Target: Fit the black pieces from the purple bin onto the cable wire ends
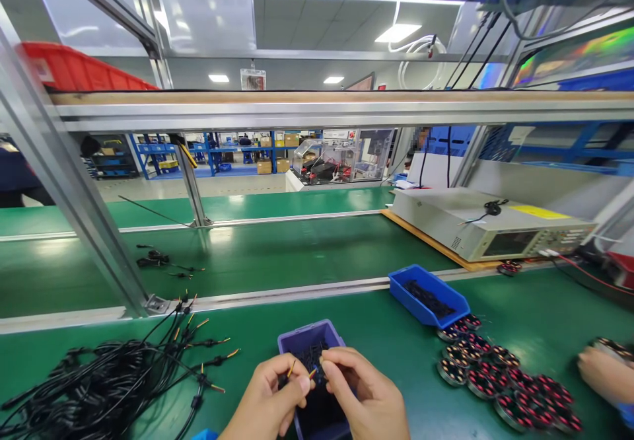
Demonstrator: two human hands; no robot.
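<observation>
My left hand (275,397) is closed in a pinch on thin wires (291,368) with orange and yellow ends. My right hand (365,394) faces it with thumb and forefinger pinched together. Whatever lies between those fingertips is too small to make out. Both hands are over a purple bin (310,329) that holds small black pieces (312,354), and they cover part of it. A large pile of black cables (99,387) lies to the left, with bare coloured wire ends pointing toward the bin.
A blue bin (430,281) of black pieces stands to the right. Near it lie several round motor-like coils (495,374). Another person's hand (607,370) is at the right edge. A grey instrument (490,222) stands behind. A metal post (89,176) rises at the left.
</observation>
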